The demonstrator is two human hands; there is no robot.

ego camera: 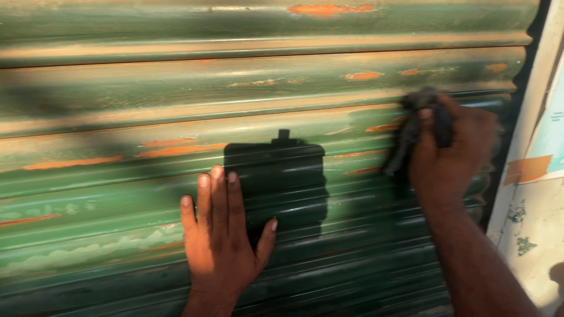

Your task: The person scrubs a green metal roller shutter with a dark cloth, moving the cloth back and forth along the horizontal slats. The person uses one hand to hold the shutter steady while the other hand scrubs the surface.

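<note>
Green ribbed metal shutter [117, 117], orange rust patches, sunlit. Right hand [449, 149] clenched on dark rag [411, 138], rag hanging downward. Left hand [220, 240] released, flat against shutter.

A pale plastered wall [531, 235] is standing at the right edge, its surface chipping and showing small green flecks. A light blue sheet [552, 138] is hanging on it, with an orange strip [527, 169] sticking out just below. A blocky dark shadow [276, 176] is falling across the middle.
</note>
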